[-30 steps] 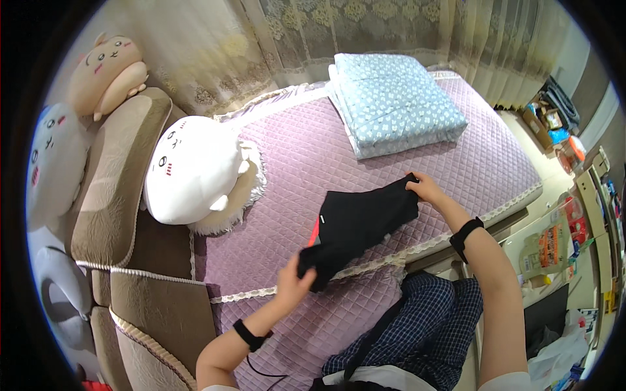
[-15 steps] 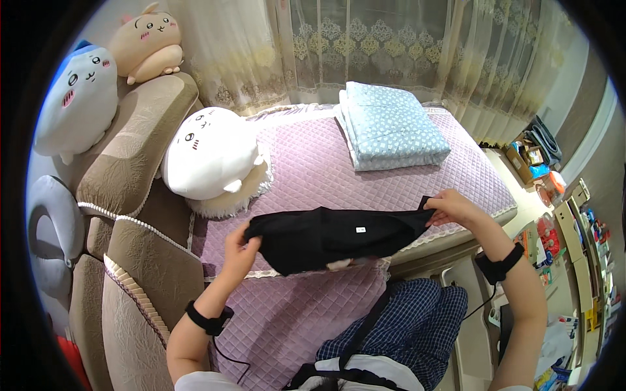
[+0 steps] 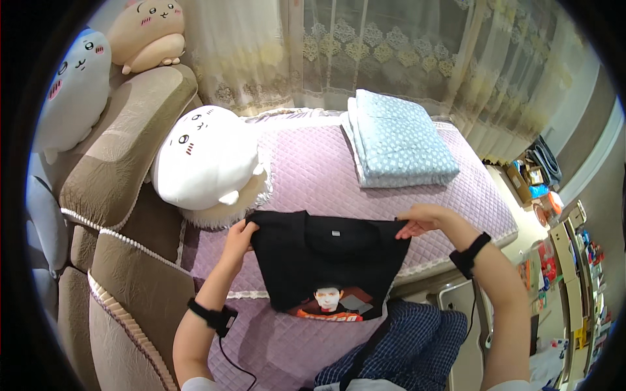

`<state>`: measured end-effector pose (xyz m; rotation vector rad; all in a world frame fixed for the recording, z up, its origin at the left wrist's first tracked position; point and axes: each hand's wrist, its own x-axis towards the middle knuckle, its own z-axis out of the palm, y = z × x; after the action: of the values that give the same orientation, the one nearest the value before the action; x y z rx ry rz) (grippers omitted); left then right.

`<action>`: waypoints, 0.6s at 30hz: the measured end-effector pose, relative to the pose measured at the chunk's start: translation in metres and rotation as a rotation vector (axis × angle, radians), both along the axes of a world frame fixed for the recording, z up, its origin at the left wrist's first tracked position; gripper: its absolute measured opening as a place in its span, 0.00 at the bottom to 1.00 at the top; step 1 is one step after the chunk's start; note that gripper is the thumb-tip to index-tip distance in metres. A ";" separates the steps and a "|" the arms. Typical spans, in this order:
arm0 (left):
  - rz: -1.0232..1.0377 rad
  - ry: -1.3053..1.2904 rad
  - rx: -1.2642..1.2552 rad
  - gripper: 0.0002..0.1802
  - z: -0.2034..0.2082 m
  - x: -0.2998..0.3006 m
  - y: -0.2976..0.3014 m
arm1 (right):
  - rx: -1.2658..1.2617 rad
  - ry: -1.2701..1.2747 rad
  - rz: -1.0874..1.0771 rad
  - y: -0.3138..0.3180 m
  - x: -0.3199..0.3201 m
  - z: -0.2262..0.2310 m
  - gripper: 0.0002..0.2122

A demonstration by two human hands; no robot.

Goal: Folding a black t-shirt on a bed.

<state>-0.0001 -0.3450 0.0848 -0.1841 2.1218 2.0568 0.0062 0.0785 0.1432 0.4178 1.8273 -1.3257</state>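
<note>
A black T-shirt (image 3: 280, 260) hangs spread between my two hands, above the near edge of the pink quilted mat. Its upper left corner is pinched in my left hand (image 3: 240, 241). At the upper right corner my right hand (image 3: 420, 220) grips the cloth between thumb and fingers. The neckline, with a small white label (image 3: 336, 233), lies in the upper middle. Low on the cloth shows a printed picture (image 3: 329, 301) in red, white and grey. The lower part of the shirt seems folded under, and I cannot see its back.
The pink quilted mat (image 3: 306, 163) carries a folded light-blue quilt (image 3: 404, 143) at the back. A round white plush toy (image 3: 207, 159) sits at left by the brown sofa armrest (image 3: 120, 153). Shelves with various goods (image 3: 574, 260) stand at right. Dark checked cloth (image 3: 417, 339) covers my lap.
The T-shirt has opened downward from a narrow bunched strip, bringing its print into view. My right hand has moved left and slightly down, closer to my left hand.
</note>
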 end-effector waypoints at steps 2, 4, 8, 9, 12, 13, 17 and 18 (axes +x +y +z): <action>0.031 -0.059 0.131 0.14 -0.027 -0.049 0.023 | -0.067 0.083 -0.162 0.022 -0.043 -0.043 0.18; 0.031 0.001 0.105 0.21 -0.055 -0.089 0.028 | -0.208 0.172 -0.390 0.016 -0.065 -0.082 0.18; 0.097 -0.278 -0.332 0.43 -0.175 -0.127 -0.023 | -0.215 0.287 -0.612 0.009 -0.074 -0.207 0.19; 0.023 -0.407 -0.387 0.42 -0.194 -0.120 -0.041 | -0.017 0.347 -0.558 0.000 -0.066 -0.228 0.21; 0.011 -0.260 -0.442 0.35 -0.206 -0.069 0.003 | 0.308 0.322 -0.461 0.014 -0.013 -0.274 0.23; 0.011 -0.279 -0.453 0.35 -0.206 -0.055 -0.001 | 0.300 0.302 -0.456 0.007 0.001 -0.281 0.23; -0.023 -0.127 -0.578 0.23 -0.215 -0.002 -0.013 | 0.251 0.446 -0.481 -0.013 0.039 -0.282 0.24; -0.029 -0.177 -0.456 0.22 -0.214 0.008 -0.009 | 0.146 0.304 -0.463 -0.014 0.046 -0.281 0.24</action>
<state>0.0074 -0.3539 -0.1292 -0.3763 2.4232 1.4497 0.0517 0.0646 -0.1383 0.7896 2.1737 -1.6395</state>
